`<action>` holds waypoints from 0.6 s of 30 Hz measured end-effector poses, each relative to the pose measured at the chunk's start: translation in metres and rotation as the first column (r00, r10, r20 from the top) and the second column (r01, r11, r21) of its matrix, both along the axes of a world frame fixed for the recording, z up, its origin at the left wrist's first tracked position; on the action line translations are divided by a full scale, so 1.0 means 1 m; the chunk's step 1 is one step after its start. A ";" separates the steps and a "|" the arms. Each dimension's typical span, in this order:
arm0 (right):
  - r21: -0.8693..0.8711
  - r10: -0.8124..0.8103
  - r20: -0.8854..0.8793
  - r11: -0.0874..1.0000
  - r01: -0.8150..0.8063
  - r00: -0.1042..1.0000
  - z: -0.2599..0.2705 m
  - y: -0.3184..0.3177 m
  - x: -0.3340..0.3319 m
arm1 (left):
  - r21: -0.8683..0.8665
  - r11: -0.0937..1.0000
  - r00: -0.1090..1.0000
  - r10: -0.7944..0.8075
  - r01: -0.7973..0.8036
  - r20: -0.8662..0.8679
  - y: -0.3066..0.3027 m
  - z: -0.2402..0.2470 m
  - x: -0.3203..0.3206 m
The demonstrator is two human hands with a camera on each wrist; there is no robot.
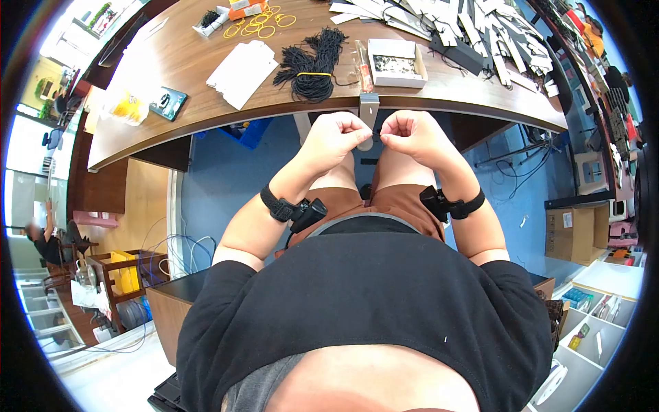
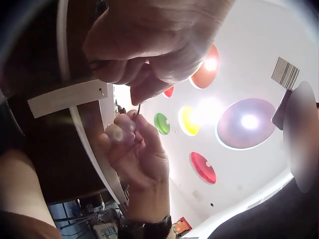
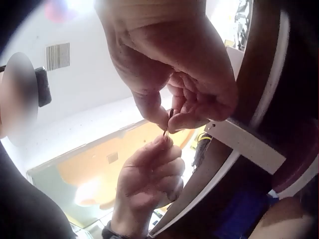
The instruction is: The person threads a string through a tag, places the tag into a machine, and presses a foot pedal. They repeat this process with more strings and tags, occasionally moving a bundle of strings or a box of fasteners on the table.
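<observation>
Close together above the lap, in front of the table edge, are my left hand (image 1: 336, 143) and my right hand (image 1: 420, 141), both with fingers curled and thumbs against fingertips. A thin dark strand (image 2: 139, 108) spans the small gap between them in the left wrist view. The right wrist view shows a dark end of the strand (image 3: 171, 113) pinched by the right thumb and finger, while the left fingertips hold its lower part. How far the strand runs inside the fingers is hidden.
On the table (image 1: 185, 65) lie white cards (image 1: 244, 72), a black cord bundle (image 1: 312, 69), an open white box of small parts (image 1: 397, 65), yellow rings (image 1: 261, 26) and a pile of white strips (image 1: 480, 34). A metal bracket (image 1: 369, 104) juts from the edge near the hands.
</observation>
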State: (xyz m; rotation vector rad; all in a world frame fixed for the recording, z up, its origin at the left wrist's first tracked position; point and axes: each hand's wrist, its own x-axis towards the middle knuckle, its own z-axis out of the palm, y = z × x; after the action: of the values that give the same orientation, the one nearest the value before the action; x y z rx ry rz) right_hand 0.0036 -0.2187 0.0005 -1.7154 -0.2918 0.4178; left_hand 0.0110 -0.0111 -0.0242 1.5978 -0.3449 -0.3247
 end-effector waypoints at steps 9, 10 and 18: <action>-0.229 -0.135 0.189 0.957 0.178 0.973 -0.012 -0.020 0.006 | -0.020 0.999 0.983 0.033 -0.037 -0.183 0.025 0.008 0.013; -0.331 -0.042 0.265 0.934 0.132 0.963 -0.010 -0.019 0.005 | -0.026 0.999 0.983 0.038 -0.043 -0.181 0.025 0.006 0.013; 0.012 -0.117 0.289 0.993 0.119 0.950 -0.001 0.024 -0.003 | -0.194 0.980 0.948 -0.104 0.045 -0.302 0.007 0.015 0.011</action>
State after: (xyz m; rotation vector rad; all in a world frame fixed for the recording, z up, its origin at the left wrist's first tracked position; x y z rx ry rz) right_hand 0.0003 -0.1943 -0.0001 -1.7892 -0.3973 0.0776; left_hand 0.0225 -0.0041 -0.0092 1.3274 -0.1860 -0.5798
